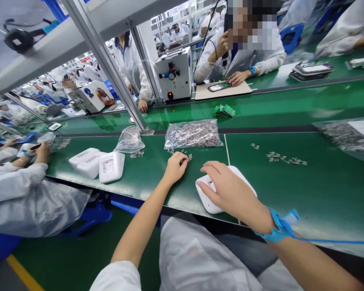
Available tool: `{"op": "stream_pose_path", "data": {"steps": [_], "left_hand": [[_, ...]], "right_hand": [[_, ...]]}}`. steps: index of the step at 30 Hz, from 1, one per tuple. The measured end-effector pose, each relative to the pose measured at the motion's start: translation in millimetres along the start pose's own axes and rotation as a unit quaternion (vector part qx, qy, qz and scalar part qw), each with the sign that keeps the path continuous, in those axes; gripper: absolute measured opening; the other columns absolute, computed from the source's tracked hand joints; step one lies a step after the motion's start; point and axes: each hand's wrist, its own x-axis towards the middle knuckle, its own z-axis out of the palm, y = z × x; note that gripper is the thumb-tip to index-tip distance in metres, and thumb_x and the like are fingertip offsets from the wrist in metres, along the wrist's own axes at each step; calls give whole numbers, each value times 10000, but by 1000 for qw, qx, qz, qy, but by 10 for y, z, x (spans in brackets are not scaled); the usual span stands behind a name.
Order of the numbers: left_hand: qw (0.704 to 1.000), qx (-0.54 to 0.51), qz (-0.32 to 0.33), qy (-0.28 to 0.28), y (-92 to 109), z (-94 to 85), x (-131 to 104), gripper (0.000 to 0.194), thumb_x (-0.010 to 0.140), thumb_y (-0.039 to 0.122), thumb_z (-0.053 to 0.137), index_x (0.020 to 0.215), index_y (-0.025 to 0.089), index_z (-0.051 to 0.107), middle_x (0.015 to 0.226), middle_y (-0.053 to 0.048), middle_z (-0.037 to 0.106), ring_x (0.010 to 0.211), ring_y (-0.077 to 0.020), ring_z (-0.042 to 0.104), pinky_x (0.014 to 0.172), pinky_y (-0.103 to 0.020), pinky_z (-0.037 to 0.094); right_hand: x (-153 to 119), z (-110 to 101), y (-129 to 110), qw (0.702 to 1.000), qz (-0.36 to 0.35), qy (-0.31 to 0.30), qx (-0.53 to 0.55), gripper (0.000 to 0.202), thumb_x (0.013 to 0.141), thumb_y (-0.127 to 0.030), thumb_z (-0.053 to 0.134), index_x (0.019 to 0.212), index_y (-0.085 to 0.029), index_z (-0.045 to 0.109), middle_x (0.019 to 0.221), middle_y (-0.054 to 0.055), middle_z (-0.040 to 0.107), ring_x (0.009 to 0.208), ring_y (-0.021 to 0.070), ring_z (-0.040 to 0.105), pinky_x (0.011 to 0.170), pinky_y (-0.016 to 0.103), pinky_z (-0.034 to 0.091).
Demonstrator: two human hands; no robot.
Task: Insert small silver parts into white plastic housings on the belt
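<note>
My left hand [175, 166] is on the green bench with fingers curled and their tips together, right at a few small metal pieces [190, 157]. Whatever it pinches, if anything, is too small to make out. Over a white plastic housing [240, 178] hovers my right hand [227, 188], thumb and fingers apart, hiding much of the housing. A blue strap with a cord circles my right wrist. Behind my left hand lies a clear bag full of small metal parts [194, 134].
More white housings [111, 167] stand to the left, beside a smaller bag [130, 139]. Loose metal pieces [286, 159] lie at right, near another large bag [348, 135]. Green circuit boards [224, 111] sit beyond a dark rail. A metal post [109, 64] rises ahead; co-workers sit left and opposite.
</note>
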Motion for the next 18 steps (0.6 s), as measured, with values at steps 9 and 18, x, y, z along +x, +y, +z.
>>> {"op": "stream_pose_path", "data": {"steps": [9,18], "left_hand": [[929,-360,-58,-62,347,267,273,403,723,514,834,837,195,618,836,-15,620,690,-128,572,674,-321,482],[872,-471,-119,-56,244,386,529,402,702,418,865,807,208,539,822,-10,631,685,-109,541,653,-287,439]], "right_hand": [[763,-334,729,978,-64,-67,188,181,924,-234,570,1060,-180,678,1050,81,708,855,195,654,802,330,512],[985,-44,1278,898,38,-74,433,323,734,-314,792,982,-156,660,948,43,690,839,165,643,793,315,532]]}}
